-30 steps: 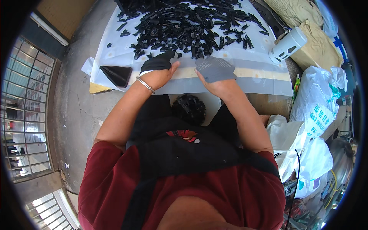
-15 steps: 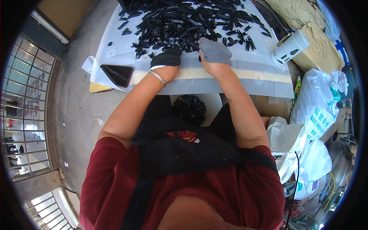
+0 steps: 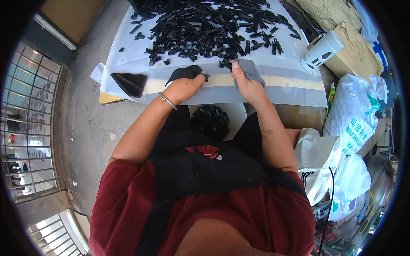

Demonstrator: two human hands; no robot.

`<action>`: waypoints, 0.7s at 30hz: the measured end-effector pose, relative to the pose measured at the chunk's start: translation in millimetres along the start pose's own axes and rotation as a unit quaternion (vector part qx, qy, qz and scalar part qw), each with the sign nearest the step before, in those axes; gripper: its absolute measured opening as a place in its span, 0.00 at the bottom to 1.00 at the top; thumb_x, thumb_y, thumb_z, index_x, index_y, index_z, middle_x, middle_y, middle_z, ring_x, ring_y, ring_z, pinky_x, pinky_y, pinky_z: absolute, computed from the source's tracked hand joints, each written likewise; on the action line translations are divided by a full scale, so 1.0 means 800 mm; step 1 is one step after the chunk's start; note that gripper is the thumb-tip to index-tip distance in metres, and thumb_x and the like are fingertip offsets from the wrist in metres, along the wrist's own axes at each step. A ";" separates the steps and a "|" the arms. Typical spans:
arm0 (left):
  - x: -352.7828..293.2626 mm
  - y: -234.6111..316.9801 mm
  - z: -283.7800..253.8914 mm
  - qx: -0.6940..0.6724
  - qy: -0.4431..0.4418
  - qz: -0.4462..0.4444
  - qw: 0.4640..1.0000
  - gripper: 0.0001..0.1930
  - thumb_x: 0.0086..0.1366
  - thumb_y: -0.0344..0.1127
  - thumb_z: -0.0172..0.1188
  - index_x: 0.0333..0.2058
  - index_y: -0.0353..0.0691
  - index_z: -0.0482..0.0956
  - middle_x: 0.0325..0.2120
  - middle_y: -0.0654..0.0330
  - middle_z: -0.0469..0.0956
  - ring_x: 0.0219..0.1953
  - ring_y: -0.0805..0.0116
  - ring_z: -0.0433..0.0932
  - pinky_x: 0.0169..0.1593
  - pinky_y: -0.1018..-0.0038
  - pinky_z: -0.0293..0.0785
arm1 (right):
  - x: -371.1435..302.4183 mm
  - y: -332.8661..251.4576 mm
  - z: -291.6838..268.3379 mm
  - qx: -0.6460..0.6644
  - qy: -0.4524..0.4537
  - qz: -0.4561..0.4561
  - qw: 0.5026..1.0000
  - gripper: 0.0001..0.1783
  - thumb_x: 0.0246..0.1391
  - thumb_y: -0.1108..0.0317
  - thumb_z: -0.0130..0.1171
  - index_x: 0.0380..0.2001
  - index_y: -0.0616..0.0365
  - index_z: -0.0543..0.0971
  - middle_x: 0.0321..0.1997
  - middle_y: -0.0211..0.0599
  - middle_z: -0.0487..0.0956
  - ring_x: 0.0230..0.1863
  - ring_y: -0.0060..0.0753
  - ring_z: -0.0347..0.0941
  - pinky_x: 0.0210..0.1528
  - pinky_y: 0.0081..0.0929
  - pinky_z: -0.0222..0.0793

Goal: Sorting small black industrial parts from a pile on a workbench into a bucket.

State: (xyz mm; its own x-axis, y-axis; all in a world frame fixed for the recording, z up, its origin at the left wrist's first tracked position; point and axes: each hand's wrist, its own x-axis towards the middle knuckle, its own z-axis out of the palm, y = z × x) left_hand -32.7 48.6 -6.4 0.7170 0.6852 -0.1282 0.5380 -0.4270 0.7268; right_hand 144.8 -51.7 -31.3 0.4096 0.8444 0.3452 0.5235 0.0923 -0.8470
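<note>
My left hand, in a black fingerless glove with a metal bangle at the wrist, is closed just over the table's near edge. A small black plastic piece pokes out between its thumb and fingers. To its right, my right hand wears a grey glove and is closed too, thumb uppermost. Black plastic bits show right by its fingertips; whether they are gripped or lie on the sheet cannot be told. Beyond both hands spreads a heap of black plastic pieces on a white sheet.
A dark phone lies at the table's left corner. At the right edge stands a white cup. Between my legs a white bucket holds black pieces. White bags crowd the right side.
Both hands have drawn back from the heap's near edge toward me, and they are farther apart. A black plastic piece now shows in my left hand.
</note>
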 end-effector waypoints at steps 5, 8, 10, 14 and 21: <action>-0.026 -0.015 0.012 0.194 -0.058 0.191 0.961 0.14 0.57 0.29 0.42 0.43 0.41 0.66 0.30 0.53 0.74 0.28 0.56 0.75 0.31 0.69 0.71 | -0.036 -0.053 0.006 -0.096 -0.107 -0.136 0.980 0.15 0.48 0.63 0.57 0.39 0.58 0.73 0.33 0.40 0.75 0.35 0.36 0.72 0.38 0.30 0.66; -0.032 -0.019 0.026 0.067 -0.019 0.194 0.979 0.17 0.55 0.27 0.44 0.46 0.41 0.64 0.28 0.51 0.74 0.29 0.54 0.75 0.32 0.70 0.71 | -0.042 -0.056 0.009 -0.155 -0.095 -0.165 0.969 0.15 0.46 0.64 0.58 0.38 0.58 0.74 0.36 0.42 0.75 0.36 0.41 0.72 0.38 0.31 0.67; -0.045 0.001 0.024 0.074 0.012 0.158 0.985 0.12 0.59 0.31 0.47 0.42 0.38 0.68 0.25 0.54 0.75 0.28 0.60 0.74 0.34 0.72 0.70 | -0.043 -0.063 0.010 -0.153 -0.113 -0.132 0.973 0.14 0.46 0.65 0.58 0.37 0.59 0.74 0.36 0.43 0.76 0.35 0.44 0.72 0.38 0.31 0.67; -0.037 -0.003 0.033 -0.253 0.069 0.068 0.963 0.19 0.64 0.46 0.42 0.34 0.35 0.74 0.24 0.56 0.76 0.27 0.65 0.74 0.33 0.73 0.69 | -0.051 -0.075 0.005 -0.152 -0.067 -0.167 0.972 0.13 0.47 0.66 0.57 0.36 0.61 0.74 0.31 0.41 0.77 0.33 0.43 0.72 0.36 0.32 0.67; -0.045 0.015 0.021 -0.209 0.053 0.075 0.974 0.23 0.66 0.49 0.39 0.34 0.33 0.74 0.25 0.53 0.76 0.29 0.63 0.74 0.36 0.72 0.69 | -0.061 -0.073 -0.004 -0.297 -0.068 -0.172 0.937 0.13 0.48 0.63 0.55 0.34 0.59 0.75 0.30 0.40 0.76 0.34 0.42 0.71 0.37 0.33 0.65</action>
State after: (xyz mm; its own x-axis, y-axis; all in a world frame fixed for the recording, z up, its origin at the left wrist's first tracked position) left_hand -44.8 8.8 -4.8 0.7118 0.7003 0.0542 0.1874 -0.2637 0.9462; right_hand 96.3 -99.9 2.6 0.0626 0.8820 0.4670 0.9467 0.0957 -0.3077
